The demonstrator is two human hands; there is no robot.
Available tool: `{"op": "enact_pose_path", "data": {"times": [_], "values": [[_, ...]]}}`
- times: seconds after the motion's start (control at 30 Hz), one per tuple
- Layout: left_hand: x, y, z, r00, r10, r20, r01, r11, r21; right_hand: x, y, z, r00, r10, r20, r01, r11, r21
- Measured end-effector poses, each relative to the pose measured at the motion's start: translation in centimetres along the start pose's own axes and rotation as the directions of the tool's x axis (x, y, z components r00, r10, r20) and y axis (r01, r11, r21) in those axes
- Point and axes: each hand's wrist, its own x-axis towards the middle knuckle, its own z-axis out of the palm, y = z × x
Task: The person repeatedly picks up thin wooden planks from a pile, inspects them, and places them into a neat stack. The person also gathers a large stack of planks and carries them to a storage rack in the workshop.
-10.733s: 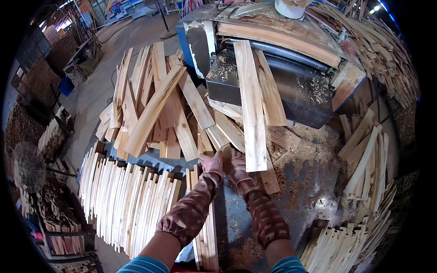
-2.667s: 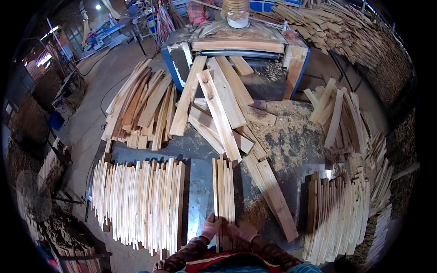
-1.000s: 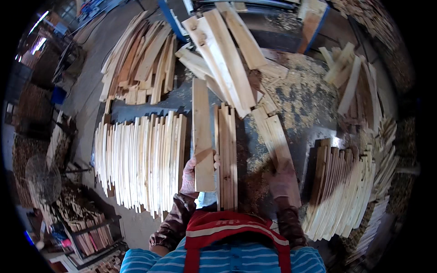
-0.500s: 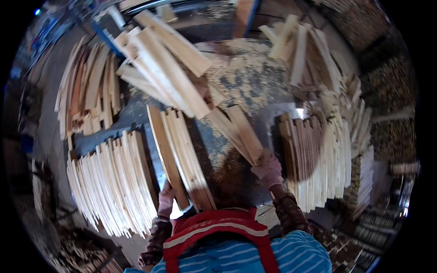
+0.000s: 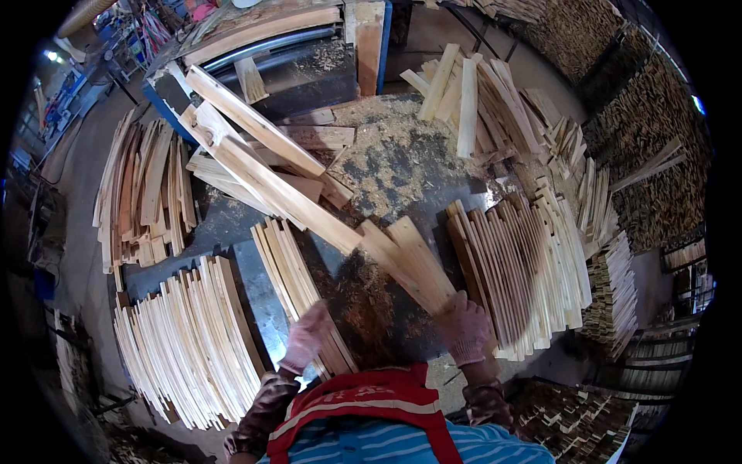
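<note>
My right hand (image 5: 466, 331), in a pale pink glove, is shut on the near end of two wooden boards (image 5: 411, 259). They overlap in a narrow V, slanting away to the left. The far end of the left one meets the near end of a long board (image 5: 286, 189). My left hand (image 5: 308, 337), gloved alike and slightly blurred, hovers over a small row of boards standing on edge (image 5: 295, 271). No board shows in it, and its fingers look loosely extended.
A wide row of edge-standing boards (image 5: 185, 336) is at left, another row (image 5: 518, 271) at right. Loose boards lie piled at far left (image 5: 147, 185) and far right (image 5: 479, 100). Sawdust (image 5: 386, 155) covers the metal table before a machine with a roller (image 5: 270, 48).
My left hand has let go of a board, now against the small middle row, and has moved right. My right hand has come nearer with its two boards. The view has shifted.
</note>
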Motion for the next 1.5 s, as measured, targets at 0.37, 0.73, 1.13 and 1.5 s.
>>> {"op": "enact_pose_path", "data": {"times": [0.37,0.73,1.13,1.5], "values": [[4.4,5.9,9.0,0.916,-0.049,0.398,0.075,0.996,-0.048,2.0,-4.8,-0.3,0.992,0.060,0.115,-0.111,0.849,0.517],[5.9,10.7,-5.1,1.000,0.018,-0.025,-0.031,0.546,-0.837,8.4,-19.7,-2.8,0.559,-0.778,0.287,-0.629,-0.172,0.758],[5.7,9.0,-9.8,0.972,0.045,-0.231,-0.191,0.725,-0.662,9.6,-25.2,-3.9,0.663,-0.694,0.281,-0.535,-0.177,0.826],[-2.5,-10.0,-4.5,0.810,-0.099,-0.578,0.377,0.843,0.383,8.3,-25.3,-1.6,0.790,-0.527,-0.313,0.608,0.604,0.515]]}}
